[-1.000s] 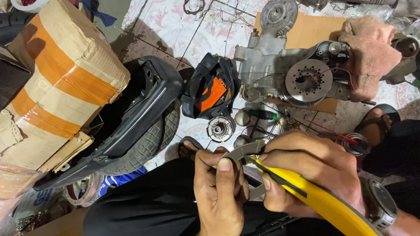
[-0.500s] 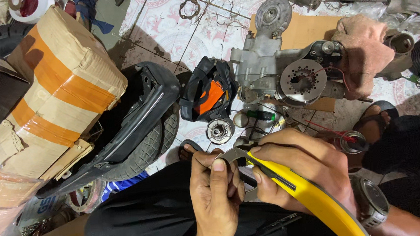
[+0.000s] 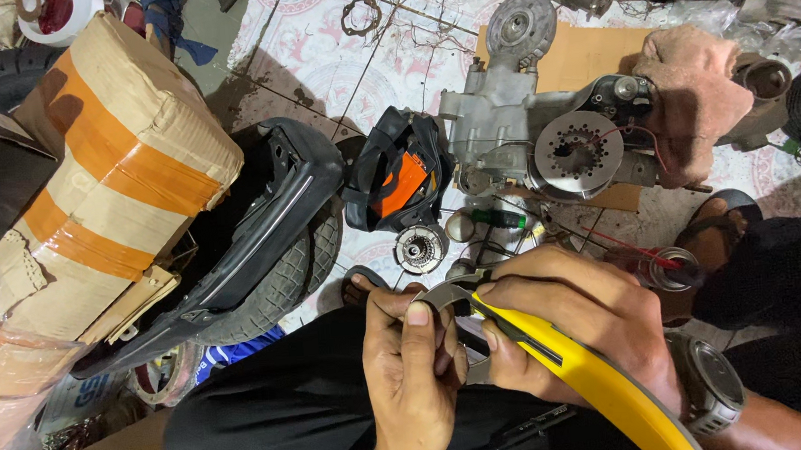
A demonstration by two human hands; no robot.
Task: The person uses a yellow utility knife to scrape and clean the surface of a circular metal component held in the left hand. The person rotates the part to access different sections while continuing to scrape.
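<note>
In the head view, a small metal part [image 3: 446,298] is pinched over the lap by the left hand [image 3: 412,367], while yellow-handled pliers [image 3: 564,364] are clenched in the right hand [image 3: 580,325], jaws set against it. The engine assembly [image 3: 546,137] lies dismantled on the floor, work unfinished.

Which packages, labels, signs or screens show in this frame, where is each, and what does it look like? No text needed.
Cardboard parcel: left, bulky, tan, banded with orange tape.
Flat cardboard sheet: top centre under the grey engine part, tan.
Printed plastic bag: lower left, crumpled, pale with blue print.
Wristwatch: on the right hand's wrist, round, dark; face unreadable.
No signs.
</note>
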